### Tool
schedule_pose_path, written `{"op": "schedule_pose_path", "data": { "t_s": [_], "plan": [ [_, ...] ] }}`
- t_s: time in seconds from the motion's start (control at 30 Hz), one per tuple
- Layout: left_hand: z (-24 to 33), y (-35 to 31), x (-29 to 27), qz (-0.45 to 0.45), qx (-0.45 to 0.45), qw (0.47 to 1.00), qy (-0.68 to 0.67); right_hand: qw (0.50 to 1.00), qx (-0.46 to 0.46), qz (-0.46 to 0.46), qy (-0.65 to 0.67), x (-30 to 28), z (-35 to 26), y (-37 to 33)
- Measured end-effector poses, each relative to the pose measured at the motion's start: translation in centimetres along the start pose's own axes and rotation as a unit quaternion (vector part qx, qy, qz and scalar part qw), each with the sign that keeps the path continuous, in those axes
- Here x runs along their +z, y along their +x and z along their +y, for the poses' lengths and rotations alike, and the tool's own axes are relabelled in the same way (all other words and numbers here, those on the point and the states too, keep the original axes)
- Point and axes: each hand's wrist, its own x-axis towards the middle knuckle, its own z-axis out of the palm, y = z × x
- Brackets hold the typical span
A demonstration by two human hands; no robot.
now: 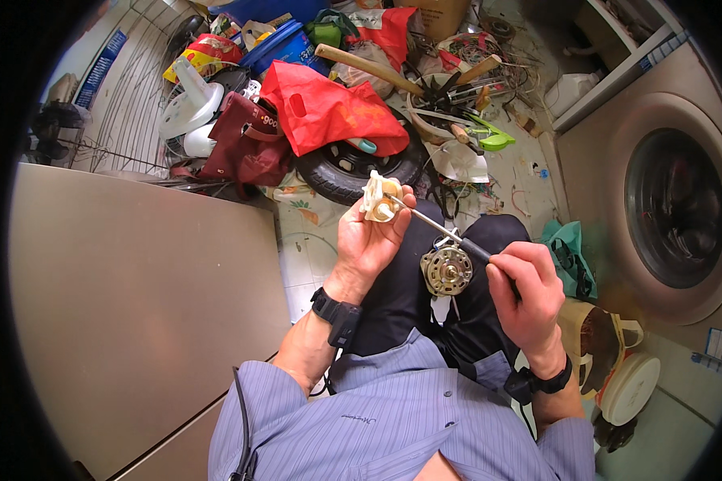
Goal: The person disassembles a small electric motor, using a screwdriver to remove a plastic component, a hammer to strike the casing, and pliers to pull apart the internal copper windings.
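Note:
My left hand is closed around a small cream-coloured plastic part with a gear-like, yellowish inside, held up over my knees. In my right hand is a screwdriver with a dark handle and a long metal shaft. The shaft slants up to the left, and its tip meets the plastic part; the exact spot it touches is too small to tell. Between my thighs sits a round metal motor with a slotted face and a central shaft. Neither hand touches the motor.
A large beige panel stands at my left, and a front-loading washing machine at my right. Ahead lie a black tyre, a red bag, a hammer and tangled wires. A green bag and white lidded bucket sit right.

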Motion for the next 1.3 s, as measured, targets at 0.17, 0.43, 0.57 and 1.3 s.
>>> {"op": "schedule_pose_path", "data": {
  "t_s": [0.17, 0.43, 0.57, 1.3],
  "plan": [
    [0.7, 0.3, 0.0, -0.012, 0.047, 0.984, 0.169, 0.995, 0.083, -0.006, 0.061, -0.2, 0.4, -0.1],
    [1.5, 0.9, 2.0, -0.042, 0.057, 0.938, 0.339, 0.725, 0.5, -0.212, 0.424, -0.7, 2.6, -1.0],
    [1.1, 0.9, 3.0, -0.005, 0.05, 0.944, 0.326, 0.78, 0.475, -0.218, 0.344, -0.7, 2.4, -0.9],
    [0.4, 0.5, 0.5, 0.037, 0.037, 0.967, 0.249, 0.979, -0.018, -0.162, -0.119, 0.5, -0.7, -1.1]
  ]
}}
